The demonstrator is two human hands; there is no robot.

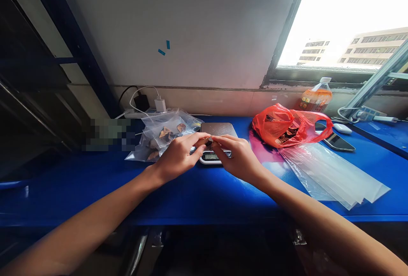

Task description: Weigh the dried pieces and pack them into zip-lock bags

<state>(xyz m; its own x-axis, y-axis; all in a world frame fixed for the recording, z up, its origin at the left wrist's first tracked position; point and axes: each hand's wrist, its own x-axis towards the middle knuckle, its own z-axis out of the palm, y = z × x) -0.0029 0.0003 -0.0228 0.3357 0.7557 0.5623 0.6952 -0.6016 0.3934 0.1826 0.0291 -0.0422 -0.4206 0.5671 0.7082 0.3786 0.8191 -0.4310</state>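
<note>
Above a digital kitchen scale [218, 128], my left hand [181, 153] and my right hand [239, 155] meet at the fingertips. Pinched between them is a small dark brown piece [209, 142], mostly covered by the fingers, like the dried brown pieces nearby. The scale has a metal top and a white front with a display, partly hidden by my hands. Just left of it lie clear zip bags [174, 119] holding several dried brown pieces [165, 132]. To the right, an open red plastic bag [270, 125] contains more dried brown pieces [288, 135].
Flat clear empty bags [331, 174] lie at the right of the blue table [204, 206]. Behind them are a phone [340, 142], a white mouse-like case [342, 128] and an orange-labelled bottle [317, 97]. Chargers [160, 105] with cables stand against the wall.
</note>
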